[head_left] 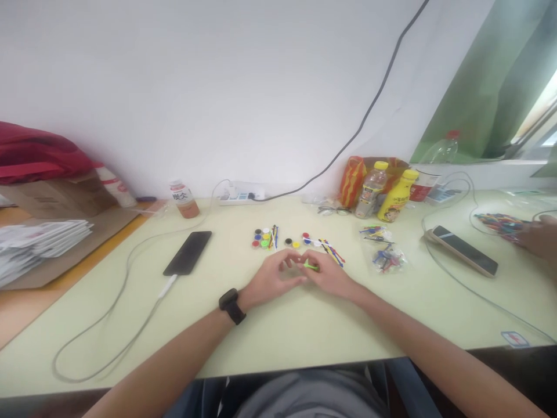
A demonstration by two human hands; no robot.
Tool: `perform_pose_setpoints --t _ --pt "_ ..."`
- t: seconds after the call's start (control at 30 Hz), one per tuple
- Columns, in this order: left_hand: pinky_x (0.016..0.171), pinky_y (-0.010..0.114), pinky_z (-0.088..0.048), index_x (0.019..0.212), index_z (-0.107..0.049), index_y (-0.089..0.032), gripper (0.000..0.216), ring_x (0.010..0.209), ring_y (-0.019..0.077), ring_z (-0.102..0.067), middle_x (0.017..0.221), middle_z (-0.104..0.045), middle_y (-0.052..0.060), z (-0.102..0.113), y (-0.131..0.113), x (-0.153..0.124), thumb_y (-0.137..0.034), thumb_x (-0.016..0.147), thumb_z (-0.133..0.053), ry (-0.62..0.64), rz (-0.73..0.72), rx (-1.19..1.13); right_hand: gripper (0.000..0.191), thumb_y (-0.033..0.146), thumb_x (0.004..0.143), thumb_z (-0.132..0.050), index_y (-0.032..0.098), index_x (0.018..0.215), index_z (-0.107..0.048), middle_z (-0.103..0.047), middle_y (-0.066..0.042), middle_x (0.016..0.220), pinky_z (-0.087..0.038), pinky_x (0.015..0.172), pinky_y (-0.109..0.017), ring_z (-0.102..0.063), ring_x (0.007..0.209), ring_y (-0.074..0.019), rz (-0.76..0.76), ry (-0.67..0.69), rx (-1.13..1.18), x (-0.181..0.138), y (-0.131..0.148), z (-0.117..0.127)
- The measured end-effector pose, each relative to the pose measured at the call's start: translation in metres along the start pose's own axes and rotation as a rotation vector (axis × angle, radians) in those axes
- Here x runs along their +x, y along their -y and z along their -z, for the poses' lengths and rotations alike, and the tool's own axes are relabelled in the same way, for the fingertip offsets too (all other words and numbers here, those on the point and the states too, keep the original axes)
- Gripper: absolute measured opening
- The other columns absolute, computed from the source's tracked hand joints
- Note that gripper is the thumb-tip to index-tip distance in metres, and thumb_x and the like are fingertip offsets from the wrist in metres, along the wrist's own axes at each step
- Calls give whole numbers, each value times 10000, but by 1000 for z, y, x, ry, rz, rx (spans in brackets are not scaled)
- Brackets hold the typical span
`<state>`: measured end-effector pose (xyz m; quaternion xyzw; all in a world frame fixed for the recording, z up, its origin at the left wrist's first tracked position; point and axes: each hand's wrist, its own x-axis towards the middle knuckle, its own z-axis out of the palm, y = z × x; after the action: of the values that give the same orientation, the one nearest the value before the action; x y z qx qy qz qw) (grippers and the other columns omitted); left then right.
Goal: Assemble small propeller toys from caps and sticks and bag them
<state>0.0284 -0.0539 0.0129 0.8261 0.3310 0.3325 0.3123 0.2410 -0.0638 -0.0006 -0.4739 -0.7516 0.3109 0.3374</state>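
My right hand point(328, 277) is closed on a small light green plastic piece point(310, 266), partly hidden by the fingers. My left hand point(275, 277), below a black watch, has its fingers curved and its thumb apart from them. Its fingertips meet those of the right hand, and I see nothing held in it. Just beyond the hands lie several coloured discs point(257, 237) in rows beside a group of thin coloured sticks point(274, 237). More discs point(296, 245) and a bunch of arrow-like coloured sticks point(334, 253) lie behind my right hand.
Clear bags of small coloured parts point(389, 259) lie to the right. Phones point(188, 253) with cables rest on both sides. Bottles point(397, 197), glasses point(333, 210) and a power strip point(242, 195) line the wall. Another person's hand point(540, 237) is at far right, near coloured pieces point(502, 225).
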Motion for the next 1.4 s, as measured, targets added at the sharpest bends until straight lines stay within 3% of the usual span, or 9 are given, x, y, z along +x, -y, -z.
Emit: perform_pose_setpoints --t 0.17,0.43,0.57,0.8,0.93,1.03,1.4 --pt "811 331 -509 1135 -666 -232 226 898 193 -644 1058 -734 38 1 4 1 -312 925 -670 20 14 66 323 524 957 -571 214 995 -657 -675 -36 875 -434 640 -295 -568 736 -186 32 6 101 1 0 -6" --pt "806 331 -532 1129 -701 -219 241 939 212 -656 1074 -724 70 0 12 1 -349 928 -670 12 51 101 448 644 927 -557 205 842 -586 -448 36 673 -344 564 -268 -413 609 -139 -80 -92 308 14 -28 17" --pt "846 340 -533 1073 -731 -217 198 982 222 -658 1111 -706 81 2 10 2 -337 929 -668 51 18 114 452 637 946 -488 202 916 -610 -501 10 730 -348 557 -269 -443 633 -149 -144 -142 386 19 -38 22" --pt "903 358 -534 1026 -740 -216 153 997 228 -666 1057 -713 77 1 7 3 -313 935 -665 58 -10 97 421 574 1016 -409 205 997 -609 -490 16 743 -379 609 -282 -458 658 -158 -61 -75 213 13 -27 26" --pt "940 370 -533 1047 -737 -219 165 1027 236 -668 1070 -714 75 2 6 3 -317 932 -670 66 -29 103 283 473 1031 -400 228 1075 -534 -498 35 752 -387 639 -278 -455 669 -158 -87 -11 197 6 -24 24" --pt "948 383 -533 1054 -733 -213 178 1027 242 -667 1079 -715 82 2 6 3 -328 937 -663 77 -22 111 177 404 1017 -437 236 1015 -491 -526 35 778 -402 679 -279 -480 705 -158 -71 -5 145 5 -25 24" --pt "950 369 -522 1065 -718 -221 163 1020 225 -662 1087 -706 58 -2 10 3 -297 923 -693 69 -70 116 187 292 932 -541 209 1045 -665 -706 -66 981 -491 785 -330 -632 908 -218 15 -16 75 7 -26 28"
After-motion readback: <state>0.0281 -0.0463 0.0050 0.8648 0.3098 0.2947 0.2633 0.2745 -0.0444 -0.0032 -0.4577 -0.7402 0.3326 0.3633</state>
